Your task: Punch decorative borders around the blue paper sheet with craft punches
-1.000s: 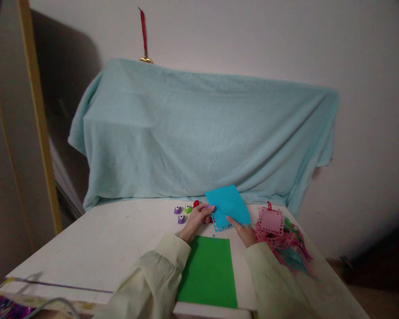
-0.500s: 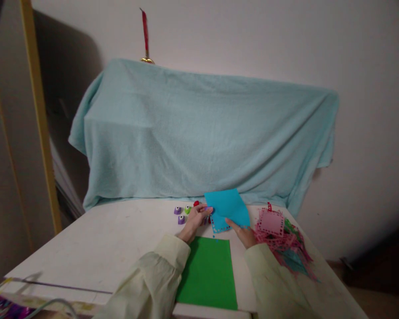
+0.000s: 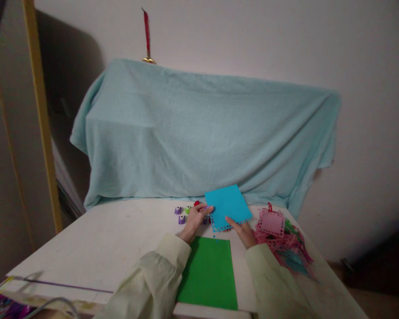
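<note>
A blue sheet of paper (image 3: 228,204) is held above the table, with a row of small punched holes along its lower and left edges. My right hand (image 3: 242,231) grips it at the lower edge, thumb on top and fingers underneath. At the left edge of the sheet, my left hand (image 3: 195,219) is closed on a small purple paper punch, mostly hidden by the fingers. Just left of that hand stand more small punches: two purple ones (image 3: 181,219), a green one (image 3: 187,209) and a red one (image 3: 196,203). Tiny blue cut-outs (image 3: 214,236) lie below the sheet.
A green sheet (image 3: 208,272) lies in front of me between my forearms. To the right, a pink punched card (image 3: 271,222) rests on a heap of pink, green and blue shreds (image 3: 286,248). A light blue towel (image 3: 202,133) hangs behind the white table (image 3: 96,248).
The blue sheet looks flatter, and its right corner has shifted slightly. Both hands keep nearly the same places.
</note>
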Available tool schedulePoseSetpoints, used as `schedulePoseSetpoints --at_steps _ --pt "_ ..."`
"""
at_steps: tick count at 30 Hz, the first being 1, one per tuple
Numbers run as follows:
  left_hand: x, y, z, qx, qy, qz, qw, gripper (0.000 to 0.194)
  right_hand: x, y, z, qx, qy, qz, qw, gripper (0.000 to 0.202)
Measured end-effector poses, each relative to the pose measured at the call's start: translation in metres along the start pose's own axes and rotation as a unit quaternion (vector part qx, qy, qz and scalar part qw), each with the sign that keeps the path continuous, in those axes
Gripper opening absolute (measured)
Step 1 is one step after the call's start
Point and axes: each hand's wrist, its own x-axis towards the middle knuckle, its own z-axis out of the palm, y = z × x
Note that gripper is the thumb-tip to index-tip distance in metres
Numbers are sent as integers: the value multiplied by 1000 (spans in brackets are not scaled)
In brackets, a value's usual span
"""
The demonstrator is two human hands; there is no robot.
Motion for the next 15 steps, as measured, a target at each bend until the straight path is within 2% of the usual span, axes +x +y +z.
schedulePoseSetpoints --at_steps 5,15 --pt "0 -3 1 -5 -15 19 1000 45 0 -1 -1 7 3 -2 1000 70" --pt "-1 -3 2 19 -22 15 999 43 5 14 -2 9 14 -15 1000 72"
